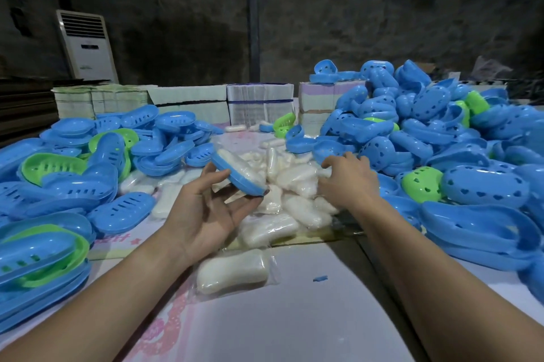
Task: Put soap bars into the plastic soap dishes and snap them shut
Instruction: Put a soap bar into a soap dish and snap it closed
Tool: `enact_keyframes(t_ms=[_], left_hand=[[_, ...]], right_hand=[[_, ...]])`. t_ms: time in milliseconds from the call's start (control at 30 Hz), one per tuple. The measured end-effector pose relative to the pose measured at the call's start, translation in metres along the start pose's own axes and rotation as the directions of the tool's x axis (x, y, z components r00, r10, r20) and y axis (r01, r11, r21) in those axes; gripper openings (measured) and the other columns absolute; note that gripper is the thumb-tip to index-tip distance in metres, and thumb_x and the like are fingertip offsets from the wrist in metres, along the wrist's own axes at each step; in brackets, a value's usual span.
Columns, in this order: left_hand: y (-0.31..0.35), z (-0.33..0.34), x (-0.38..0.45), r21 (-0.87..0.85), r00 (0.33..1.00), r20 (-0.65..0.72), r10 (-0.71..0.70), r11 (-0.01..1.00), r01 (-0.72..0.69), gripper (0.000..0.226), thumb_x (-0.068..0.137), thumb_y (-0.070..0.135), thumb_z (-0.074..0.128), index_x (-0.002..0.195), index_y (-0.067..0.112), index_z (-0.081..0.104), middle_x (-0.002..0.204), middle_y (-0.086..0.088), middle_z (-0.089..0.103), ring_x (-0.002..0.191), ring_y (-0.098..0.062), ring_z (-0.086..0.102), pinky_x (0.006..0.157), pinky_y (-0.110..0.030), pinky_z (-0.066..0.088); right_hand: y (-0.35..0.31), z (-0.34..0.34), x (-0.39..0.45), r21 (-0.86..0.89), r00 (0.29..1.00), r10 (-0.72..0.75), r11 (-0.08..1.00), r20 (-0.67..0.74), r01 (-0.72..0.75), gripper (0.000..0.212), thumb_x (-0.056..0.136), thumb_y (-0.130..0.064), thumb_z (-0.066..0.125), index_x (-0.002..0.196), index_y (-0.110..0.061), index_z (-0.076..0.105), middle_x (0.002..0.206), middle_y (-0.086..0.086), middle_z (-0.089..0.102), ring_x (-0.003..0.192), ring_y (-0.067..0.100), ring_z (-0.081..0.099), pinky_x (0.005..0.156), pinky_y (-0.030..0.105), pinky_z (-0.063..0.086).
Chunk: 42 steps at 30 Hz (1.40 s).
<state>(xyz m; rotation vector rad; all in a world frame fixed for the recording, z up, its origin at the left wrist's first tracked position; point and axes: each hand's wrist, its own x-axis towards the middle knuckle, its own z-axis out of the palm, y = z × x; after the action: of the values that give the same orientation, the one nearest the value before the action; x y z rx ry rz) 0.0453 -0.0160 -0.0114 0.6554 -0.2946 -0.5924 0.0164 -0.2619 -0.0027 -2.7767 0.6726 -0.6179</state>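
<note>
Left hand (206, 214): grip pinches blue dish base (238, 176), wrapped soap bar (235, 163) seated. Right hand (347, 182): grip spread, beside soap pile (297, 199). Advice: fetch lid, align rims, press evenly.

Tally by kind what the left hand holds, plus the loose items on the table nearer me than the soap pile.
Blue dish half, held by the left hand: 1
Wrapped soap bar in it: 1
Lone wrapped soap bar on the table: 1
Small blue plastic chip: 1
Total: 4

white table (309, 317), soap bars (297, 182), dish halves (485, 161)
</note>
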Motion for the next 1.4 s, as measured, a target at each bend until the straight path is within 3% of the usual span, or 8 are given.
enact_keyframes(t_ms=[533, 800, 867, 967, 1033, 1100, 1200, 1400], left_hand=[[0.004, 0.007, -0.004, -0.01, 1.0, -0.005, -0.008, 1.0, 0.008, 0.058, 0.076, 0.005, 0.06, 0.131, 0.02, 0.057, 0.136, -0.033, 0.057, 0.112, -0.057, 0.063, 0.095, -0.064, 0.048], [0.003, 0.005, -0.003, -0.005, 1.0, -0.022, -0.021, 1.0, 0.021, 0.065, 0.074, 0.006, 0.061, 0.137, 0.02, 0.054, 0.14, -0.032, 0.055, 0.115, -0.055, 0.062, 0.095, -0.061, 0.05], [0.003, 0.004, -0.002, -0.004, 0.999, -0.028, -0.02, 1.0, 0.02, 0.071, 0.074, 0.007, 0.061, 0.143, 0.018, 0.05, 0.142, -0.032, 0.053, 0.116, -0.054, 0.062, 0.096, -0.059, 0.051], [0.003, 0.003, 0.0, -0.014, 0.998, -0.055, 0.016, 1.0, -0.016, 0.063, 0.073, 0.005, 0.063, 0.134, 0.021, 0.057, 0.144, -0.03, 0.052, 0.116, -0.053, 0.062, 0.104, -0.057, 0.049], [0.004, 0.002, 0.002, -0.02, 0.997, -0.067, 0.049, 0.999, -0.05, 0.057, 0.072, 0.004, 0.066, 0.125, 0.027, 0.062, 0.144, -0.027, 0.054, 0.115, -0.052, 0.063, 0.107, -0.056, 0.047], [0.004, 0.002, 0.003, -0.036, 0.995, -0.068, 0.07, 0.997, -0.072, 0.058, 0.073, 0.004, 0.067, 0.124, 0.029, 0.063, 0.143, -0.024, 0.056, 0.113, -0.05, 0.065, 0.105, -0.055, 0.048], [0.005, 0.002, 0.003, -0.052, 0.994, -0.058, 0.098, 0.994, -0.101, 0.049, 0.075, 0.006, 0.068, 0.118, 0.028, 0.065, 0.143, -0.023, 0.057, 0.113, -0.048, 0.066, 0.105, -0.056, 0.049], [0.007, 0.0, 0.004, -0.014, 0.993, -0.018, 0.12, 0.993, -0.12, 0.052, 0.076, 0.006, 0.067, 0.121, 0.031, 0.062, 0.139, -0.023, 0.06, 0.113, -0.05, 0.066, 0.094, -0.06, 0.052]], right_hand=[[0.02, -0.002, 0.01, -0.15, 0.991, 0.128, 0.981, 0.037, -0.121, 0.043, 0.088, -0.022, 0.056, 0.131, -0.027, 0.054, 0.132, 0.005, 0.051, 0.12, 0.032, 0.05, 0.093, 0.043, 0.038], [-0.006, -0.018, 0.002, 0.377, 0.971, 0.013, 0.923, -0.239, 0.08, 0.045, 0.083, 0.001, 0.051, 0.113, -0.028, 0.069, 0.112, 0.003, 0.06, 0.095, 0.022, 0.058, 0.08, 0.035, 0.046], [-0.02, -0.026, -0.007, 0.702, 0.963, 0.036, 0.692, -0.266, 0.168, 0.048, 0.083, 0.008, 0.048, 0.099, -0.031, 0.071, 0.091, -0.003, 0.057, 0.074, 0.009, 0.054, 0.067, 0.026, 0.044], [-0.038, -0.038, -0.022, 0.997, 0.997, 0.023, -0.027, -0.076, 0.076, 0.055, 0.082, 0.018, 0.045, 0.103, -0.025, 0.072, 0.074, -0.005, 0.051, 0.057, 0.005, 0.049, 0.054, 0.017, 0.045], [-0.046, -0.039, -0.03, 0.88, 0.989, -0.104, -0.454, 0.103, -0.139, 0.053, 0.087, 0.017, 0.043, 0.109, -0.022, 0.071, 0.077, -0.001, 0.053, 0.054, 0.008, 0.056, 0.055, 0.023, 0.052], [-0.053, -0.033, -0.035, 0.706, 0.948, -0.24, -0.633, 0.211, -0.318, 0.05, 0.09, 0.015, 0.042, 0.111, -0.021, 0.07, 0.087, 0.006, 0.051, 0.058, 0.015, 0.063, 0.062, 0.032, 0.058], [-0.061, -0.02, -0.039, 0.682, 0.914, -0.285, -0.608, 0.29, -0.406, 0.05, 0.09, 0.015, 0.038, 0.11, -0.019, 0.07, 0.106, 0.011, 0.051, 0.077, 0.026, 0.07, 0.068, 0.042, 0.06], [-0.065, -0.01, -0.042, 0.936, 0.924, -0.248, -0.124, 0.292, -0.329, 0.06, 0.079, 0.018, 0.037, 0.11, -0.021, 0.071, 0.103, 0.013, 0.066, 0.069, 0.021, 0.064, 0.062, 0.027, 0.053]])
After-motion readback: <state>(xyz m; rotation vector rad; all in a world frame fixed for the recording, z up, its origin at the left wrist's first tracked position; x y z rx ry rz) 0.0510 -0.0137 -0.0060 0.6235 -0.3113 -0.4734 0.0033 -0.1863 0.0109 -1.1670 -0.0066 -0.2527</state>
